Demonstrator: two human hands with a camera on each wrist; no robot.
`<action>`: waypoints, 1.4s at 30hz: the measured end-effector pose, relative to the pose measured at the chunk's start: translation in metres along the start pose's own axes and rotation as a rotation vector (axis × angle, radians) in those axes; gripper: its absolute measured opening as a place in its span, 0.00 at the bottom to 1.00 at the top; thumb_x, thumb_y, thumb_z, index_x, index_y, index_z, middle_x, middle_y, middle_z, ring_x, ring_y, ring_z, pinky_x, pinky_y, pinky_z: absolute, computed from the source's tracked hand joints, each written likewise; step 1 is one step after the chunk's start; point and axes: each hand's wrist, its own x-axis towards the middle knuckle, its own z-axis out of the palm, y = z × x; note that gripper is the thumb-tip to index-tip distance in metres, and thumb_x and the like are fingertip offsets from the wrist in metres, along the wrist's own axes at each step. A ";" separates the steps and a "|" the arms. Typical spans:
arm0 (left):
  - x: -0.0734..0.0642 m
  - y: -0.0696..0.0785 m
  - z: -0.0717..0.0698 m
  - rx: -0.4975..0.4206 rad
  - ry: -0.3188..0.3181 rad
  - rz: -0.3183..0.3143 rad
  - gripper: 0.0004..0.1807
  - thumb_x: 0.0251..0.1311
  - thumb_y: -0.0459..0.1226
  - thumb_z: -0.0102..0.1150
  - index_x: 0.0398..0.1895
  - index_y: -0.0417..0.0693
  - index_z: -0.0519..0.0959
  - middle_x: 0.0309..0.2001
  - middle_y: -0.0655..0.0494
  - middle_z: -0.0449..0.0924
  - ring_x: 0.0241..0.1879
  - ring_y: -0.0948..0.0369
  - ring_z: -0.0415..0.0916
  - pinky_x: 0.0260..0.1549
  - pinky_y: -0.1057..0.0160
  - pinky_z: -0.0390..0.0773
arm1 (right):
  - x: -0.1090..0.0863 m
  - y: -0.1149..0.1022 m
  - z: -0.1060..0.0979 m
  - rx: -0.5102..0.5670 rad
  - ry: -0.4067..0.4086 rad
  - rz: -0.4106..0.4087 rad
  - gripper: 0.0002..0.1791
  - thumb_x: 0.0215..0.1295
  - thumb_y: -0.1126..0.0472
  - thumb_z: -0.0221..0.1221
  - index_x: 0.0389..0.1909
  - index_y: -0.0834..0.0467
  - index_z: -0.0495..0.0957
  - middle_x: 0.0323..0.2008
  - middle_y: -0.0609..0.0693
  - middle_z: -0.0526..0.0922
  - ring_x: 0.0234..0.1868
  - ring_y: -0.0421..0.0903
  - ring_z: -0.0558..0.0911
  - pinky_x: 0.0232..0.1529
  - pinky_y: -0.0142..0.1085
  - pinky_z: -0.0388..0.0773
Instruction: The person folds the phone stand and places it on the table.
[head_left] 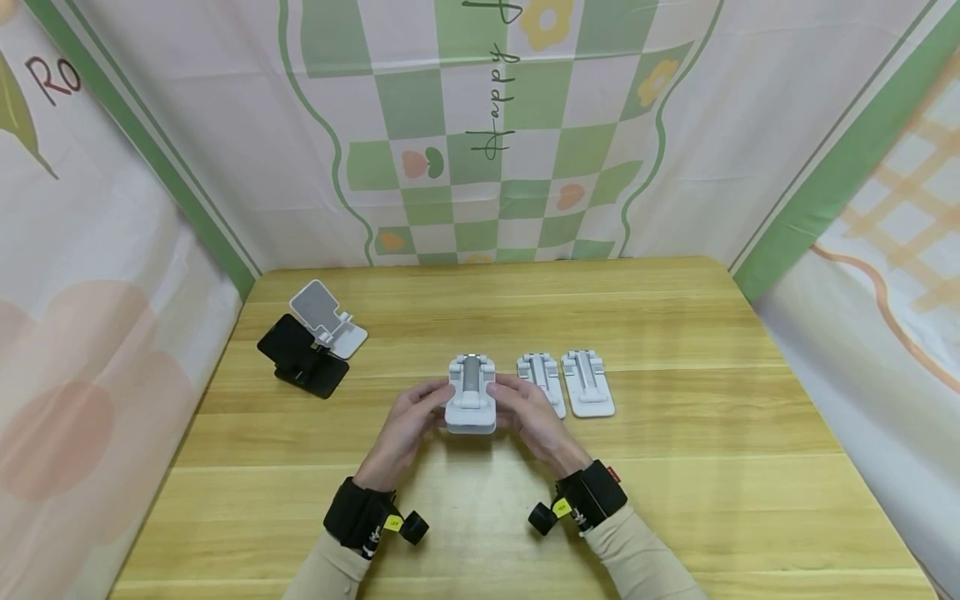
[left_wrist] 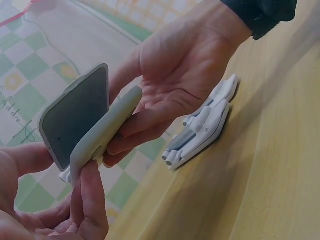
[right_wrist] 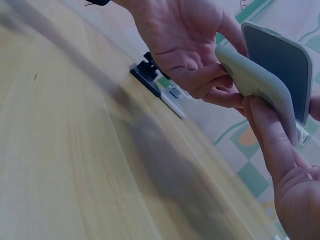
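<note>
The left hand (head_left: 408, 421) and right hand (head_left: 536, 417) pinch 1 light-grey folding phone stand (head_left: 471, 408) between them, thumbs at its sides, raised off the wooden table (head_left: 697, 500). The wrist views show its 2 plates parted at an angle, a dark-faced plate (left_wrist: 75, 122) and a pale plate (left_wrist: 107, 127); holding both sides probably keeps it level and steadies each half. Just right of the grip, 2 folded white phone stands (head_left: 590, 392) lie side by side, 1 partly hidden by the right hand. Well left and farther out are an unfolded black phone stand (head_left: 288, 340) and an unfolded white phone stand (head_left: 315, 307), likely clear of the elbows there. Beyond the grip, the far edge meets a checked curtain (head_left: 408, 100); bare wood on the near side gives room to shift
</note>
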 end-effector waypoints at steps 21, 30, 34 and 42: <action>0.002 -0.003 0.002 -0.016 0.008 0.035 0.24 0.71 0.36 0.62 0.66 0.34 0.75 0.53 0.44 0.83 0.41 0.61 0.80 0.39 0.67 0.79 | -0.001 0.002 0.001 0.037 0.006 -0.013 0.29 0.77 0.64 0.53 0.71 0.75 0.60 0.59 0.65 0.81 0.49 0.44 0.87 0.50 0.37 0.86; 0.002 -0.004 0.002 -0.003 0.000 0.048 0.22 0.72 0.34 0.61 0.64 0.32 0.75 0.50 0.45 0.84 0.39 0.62 0.79 0.36 0.68 0.78 | -0.001 0.003 0.001 0.026 0.015 -0.013 0.29 0.77 0.64 0.54 0.71 0.75 0.61 0.58 0.64 0.82 0.48 0.44 0.87 0.49 0.37 0.86; 0.001 -0.004 0.001 0.005 -0.006 0.062 0.23 0.72 0.35 0.60 0.65 0.31 0.75 0.52 0.44 0.83 0.41 0.62 0.79 0.37 0.68 0.79 | -0.001 0.003 0.001 0.023 0.008 -0.016 0.29 0.77 0.64 0.54 0.71 0.75 0.61 0.57 0.63 0.83 0.47 0.44 0.87 0.49 0.37 0.86; 0.000 -0.006 0.000 0.016 -0.019 0.074 0.23 0.72 0.33 0.59 0.66 0.30 0.74 0.53 0.43 0.83 0.40 0.62 0.79 0.37 0.69 0.80 | -0.001 0.004 0.000 0.014 0.005 -0.014 0.28 0.77 0.64 0.54 0.70 0.75 0.61 0.56 0.63 0.84 0.46 0.44 0.88 0.48 0.37 0.86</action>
